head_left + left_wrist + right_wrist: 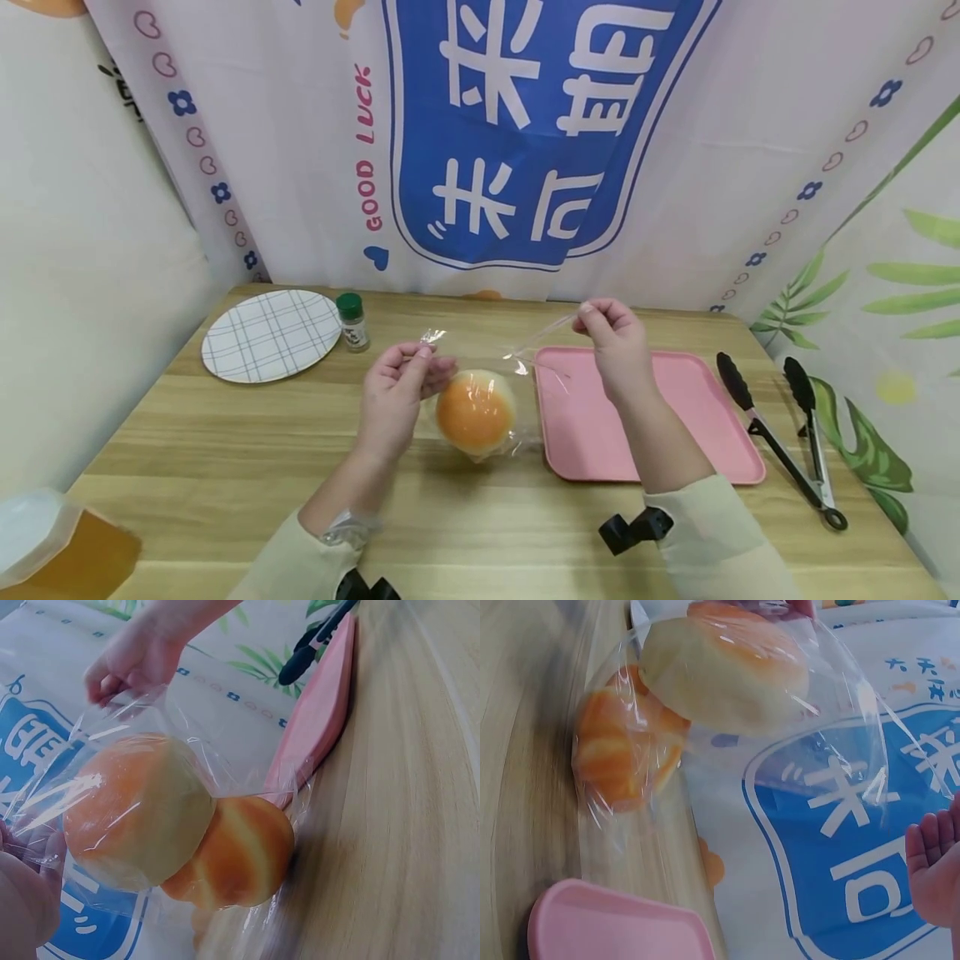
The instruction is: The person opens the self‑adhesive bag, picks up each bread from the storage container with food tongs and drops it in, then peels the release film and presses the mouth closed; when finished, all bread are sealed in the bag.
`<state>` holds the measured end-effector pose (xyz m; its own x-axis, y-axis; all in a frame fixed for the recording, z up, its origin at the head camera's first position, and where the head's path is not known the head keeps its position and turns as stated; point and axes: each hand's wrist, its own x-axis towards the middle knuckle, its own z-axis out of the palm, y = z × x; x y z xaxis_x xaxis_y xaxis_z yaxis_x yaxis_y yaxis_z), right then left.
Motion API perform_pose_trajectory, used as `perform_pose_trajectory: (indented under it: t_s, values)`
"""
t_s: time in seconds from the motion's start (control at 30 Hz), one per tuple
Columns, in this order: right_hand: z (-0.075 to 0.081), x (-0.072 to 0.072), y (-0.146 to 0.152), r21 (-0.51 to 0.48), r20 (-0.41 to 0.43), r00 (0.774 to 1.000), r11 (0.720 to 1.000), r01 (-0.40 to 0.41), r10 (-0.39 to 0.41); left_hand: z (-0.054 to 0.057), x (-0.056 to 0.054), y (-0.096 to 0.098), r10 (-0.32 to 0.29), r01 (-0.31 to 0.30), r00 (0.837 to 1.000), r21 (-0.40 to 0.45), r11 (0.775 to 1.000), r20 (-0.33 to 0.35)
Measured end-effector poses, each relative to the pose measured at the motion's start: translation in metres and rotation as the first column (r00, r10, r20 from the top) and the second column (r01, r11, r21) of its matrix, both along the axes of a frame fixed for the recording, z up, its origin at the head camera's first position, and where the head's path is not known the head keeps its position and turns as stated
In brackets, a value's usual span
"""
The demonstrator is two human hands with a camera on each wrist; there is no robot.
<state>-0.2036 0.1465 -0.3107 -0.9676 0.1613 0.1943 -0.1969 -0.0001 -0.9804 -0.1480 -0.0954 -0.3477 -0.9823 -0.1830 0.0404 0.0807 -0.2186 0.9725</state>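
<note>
A clear plastic bag (525,437) hangs stretched between my two hands above the table. Inside it a round golden bun (474,412) lies on top of a striped bread roll (244,851), which the head view mostly hides. My left hand (397,390) pinches the bag's left edge between thumb and fingers, close beside the bun. Higher and to the right, my right hand (617,346) pinches the opposite edge and draws the plastic out into a thin taut strip. In the right wrist view both breads (619,754) show through the film.
Behind my right forearm lies a pink tray (697,417), with black-tipped tongs (783,454) at its right. A checked white plate (270,337) and a green-capped shaker (352,322) stand at the back left. At the lower left corner is a container with amber contents (90,554).
</note>
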Motion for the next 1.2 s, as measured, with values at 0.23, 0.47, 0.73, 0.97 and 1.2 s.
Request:
perform_pose_trajectory:
  t_s: [0.23, 0.47, 0.73, 0.97, 1.2]
  values:
    - [-0.006, 0.002, 0.017, -0.046, 0.007, 0.998, 0.997, 0.059, -0.059, -0.003, -0.001, -0.003, 0.007, -0.007, 1.0, 0.038, 0.999, -0.005]
    - [-0.01, 0.003, 0.034, -0.16, 0.001, 0.993, 0.98, 0.117, -0.118, -0.005, -0.003, -0.006, 0.015, -0.014, 1.0, 0.058, 0.998, -0.02]
    - [-0.013, 0.004, 0.059, -0.241, 0.002, 0.982, 0.953, 0.186, -0.191, -0.007, -0.004, -0.008, 0.022, -0.021, 1.0, 0.082, 0.996, -0.017]
    - [-0.014, 0.008, 0.082, -0.297, 0.045, 0.961, 0.915, 0.272, -0.271, -0.007, -0.005, -0.009, 0.031, -0.028, 0.999, 0.098, 0.995, -0.023]
    - [-0.013, 0.011, 0.106, -0.391, 0.043, 0.943, 0.864, 0.319, -0.329, -0.008, -0.005, -0.01, 0.035, -0.032, 0.999, 0.09, 0.995, -0.024]
